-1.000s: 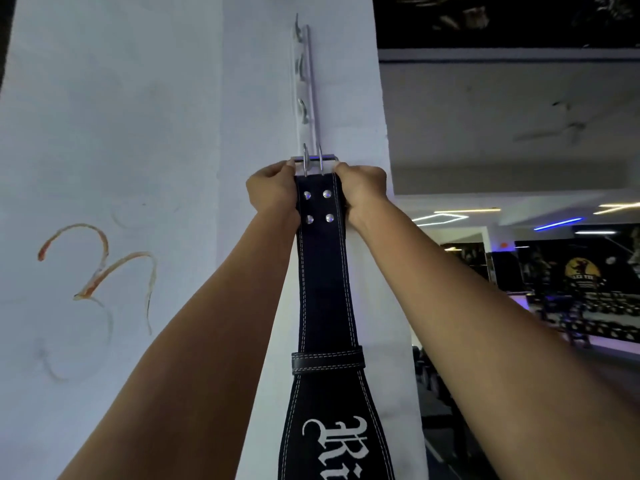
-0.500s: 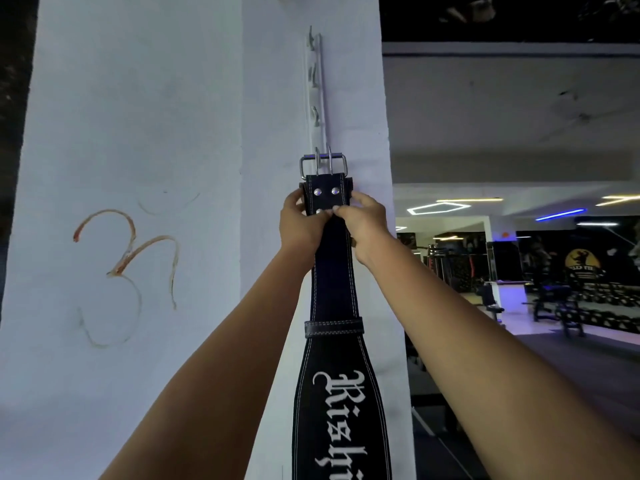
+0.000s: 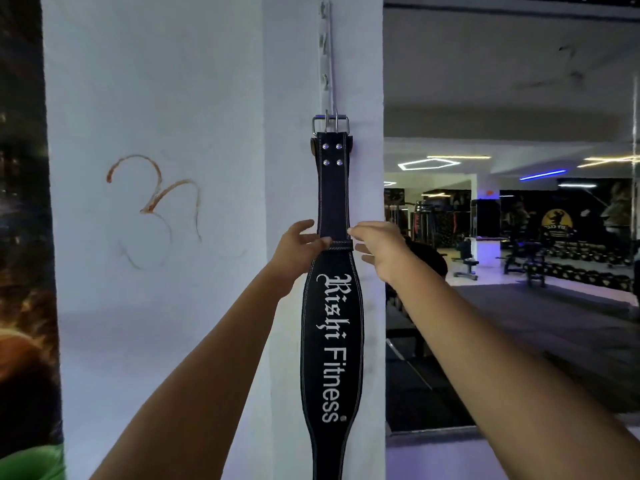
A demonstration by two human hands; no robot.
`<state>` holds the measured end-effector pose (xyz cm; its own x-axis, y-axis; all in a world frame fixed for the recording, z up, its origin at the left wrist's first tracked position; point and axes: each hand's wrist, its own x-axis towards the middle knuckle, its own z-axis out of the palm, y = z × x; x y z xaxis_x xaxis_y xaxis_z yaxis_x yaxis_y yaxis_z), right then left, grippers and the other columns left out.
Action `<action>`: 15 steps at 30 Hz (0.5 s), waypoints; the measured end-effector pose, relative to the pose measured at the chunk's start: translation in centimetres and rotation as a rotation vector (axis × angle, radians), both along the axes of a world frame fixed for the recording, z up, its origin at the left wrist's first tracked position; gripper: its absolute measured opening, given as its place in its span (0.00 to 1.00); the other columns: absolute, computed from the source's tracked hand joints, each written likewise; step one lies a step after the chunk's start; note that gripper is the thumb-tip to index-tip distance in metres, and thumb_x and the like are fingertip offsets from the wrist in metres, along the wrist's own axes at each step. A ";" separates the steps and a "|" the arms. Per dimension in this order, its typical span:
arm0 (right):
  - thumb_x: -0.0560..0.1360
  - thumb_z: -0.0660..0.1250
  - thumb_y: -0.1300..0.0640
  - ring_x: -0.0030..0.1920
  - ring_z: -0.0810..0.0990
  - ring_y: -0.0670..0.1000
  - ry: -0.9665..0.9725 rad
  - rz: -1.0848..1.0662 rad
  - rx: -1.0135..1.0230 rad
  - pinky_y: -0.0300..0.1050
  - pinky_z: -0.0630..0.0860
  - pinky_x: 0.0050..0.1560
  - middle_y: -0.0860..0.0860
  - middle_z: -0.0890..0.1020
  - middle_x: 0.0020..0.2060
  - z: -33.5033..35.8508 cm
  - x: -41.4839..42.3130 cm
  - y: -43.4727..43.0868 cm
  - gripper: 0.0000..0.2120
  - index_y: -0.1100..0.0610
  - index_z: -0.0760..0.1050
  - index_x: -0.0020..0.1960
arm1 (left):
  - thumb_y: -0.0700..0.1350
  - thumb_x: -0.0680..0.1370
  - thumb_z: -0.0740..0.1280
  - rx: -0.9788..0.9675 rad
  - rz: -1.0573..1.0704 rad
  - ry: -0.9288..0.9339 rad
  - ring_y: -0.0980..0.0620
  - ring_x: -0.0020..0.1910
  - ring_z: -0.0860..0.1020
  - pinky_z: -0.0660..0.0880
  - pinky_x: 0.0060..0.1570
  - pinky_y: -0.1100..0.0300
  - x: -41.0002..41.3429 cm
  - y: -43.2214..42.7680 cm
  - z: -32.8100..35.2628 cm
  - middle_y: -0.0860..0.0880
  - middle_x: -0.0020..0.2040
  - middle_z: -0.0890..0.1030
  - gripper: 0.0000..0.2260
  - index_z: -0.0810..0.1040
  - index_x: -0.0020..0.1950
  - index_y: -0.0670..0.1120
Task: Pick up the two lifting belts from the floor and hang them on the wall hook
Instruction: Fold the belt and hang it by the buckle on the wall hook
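Note:
A black lifting belt [image 3: 333, 327] with white lettering hangs straight down a white pillar. Its metal buckle [image 3: 330, 124] sits on the lowest hook of a vertical hook rail [image 3: 327, 57]. A brown edge peeks out behind the black strap below the buckle; I cannot tell whether it is a second belt. My left hand [image 3: 297, 249] is beside the belt's loop, thumb touching the strap, fingers apart. My right hand [image 3: 377, 249] hovers just right of the strap, fingers spread, holding nothing.
The white pillar [image 3: 194, 98] carries an orange scrawl [image 3: 156, 199] on its left face. To the right the gym floor opens up, with benches [image 3: 467, 261] and a dumbbell rack [image 3: 581, 268] far off. A dark wall picture lies at the left edge.
My hands slid down from the buckle to the belt's loop and opened, and the belt now hangs by its buckle on the hook.

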<state>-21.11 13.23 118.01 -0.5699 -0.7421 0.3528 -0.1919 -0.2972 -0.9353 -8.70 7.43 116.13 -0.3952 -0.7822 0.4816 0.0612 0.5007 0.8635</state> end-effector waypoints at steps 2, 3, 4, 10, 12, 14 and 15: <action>0.73 0.66 0.63 0.44 0.73 0.54 -0.029 0.003 0.020 0.42 0.68 0.38 0.64 0.81 0.53 -1.7 1.1 2.1 0.15 0.65 0.76 0.59 | 0.44 0.77 0.66 0.043 -0.003 0.003 0.54 0.45 0.75 0.70 0.40 0.60 1.6 2.3 -1.4 0.49 0.56 0.76 0.22 0.66 0.70 0.46; 0.73 0.66 0.63 0.42 0.73 0.54 -0.047 0.009 0.027 0.41 0.67 0.35 0.66 0.81 0.52 -2.5 1.7 3.1 0.16 0.67 0.75 0.60 | 0.44 0.77 0.66 0.069 -0.003 0.004 0.55 0.45 0.75 0.71 0.40 0.60 2.4 3.4 -2.1 0.49 0.55 0.76 0.21 0.67 0.69 0.46; 0.73 0.66 0.64 0.42 0.74 0.54 -0.055 0.014 0.040 0.41 0.67 0.35 0.66 0.81 0.51 -3.3 2.2 4.0 0.16 0.67 0.75 0.60 | 0.44 0.78 0.65 0.094 0.002 0.002 0.53 0.45 0.76 0.71 0.43 0.58 3.2 4.4 -2.9 0.49 0.54 0.76 0.19 0.68 0.68 0.46; 0.74 0.65 0.63 0.47 0.76 0.52 -0.067 0.078 0.112 0.43 0.71 0.46 0.51 0.77 0.38 -7.2 4.7 9.2 0.14 0.60 0.76 0.59 | 0.45 0.78 0.64 0.189 0.013 -0.016 0.52 0.47 0.76 0.68 0.54 0.51 6.7 9.8 -7.1 0.53 0.47 0.78 0.12 0.72 0.61 0.47; 0.74 0.66 0.62 0.51 0.80 0.54 -0.062 0.094 0.128 0.43 0.72 0.48 0.53 0.81 0.43 -8.5 5.4 10.9 0.14 0.60 0.77 0.59 | 0.46 0.78 0.64 0.198 0.017 -0.023 0.50 0.52 0.76 0.69 0.54 0.50 7.7 11.5 -8.4 0.53 0.48 0.78 0.14 0.71 0.64 0.47; 0.73 0.66 0.61 0.53 0.81 0.55 -0.048 0.104 0.148 0.44 0.73 0.49 0.56 0.82 0.51 -9.8 6.1 12.4 0.15 0.58 0.77 0.59 | 0.46 0.78 0.64 0.211 0.035 -0.033 0.47 0.56 0.76 0.69 0.54 0.51 8.8 13.1 -9.7 0.50 0.53 0.78 0.16 0.71 0.66 0.47; 0.73 0.66 0.60 0.52 0.81 0.54 -0.045 0.119 0.158 0.44 0.73 0.49 0.56 0.82 0.52 -10.6 6.4 13.0 0.14 0.58 0.77 0.59 | 0.47 0.78 0.65 0.222 0.046 -0.034 0.46 0.57 0.76 0.69 0.54 0.51 9.3 14.0 -10.3 0.49 0.56 0.78 0.17 0.71 0.66 0.47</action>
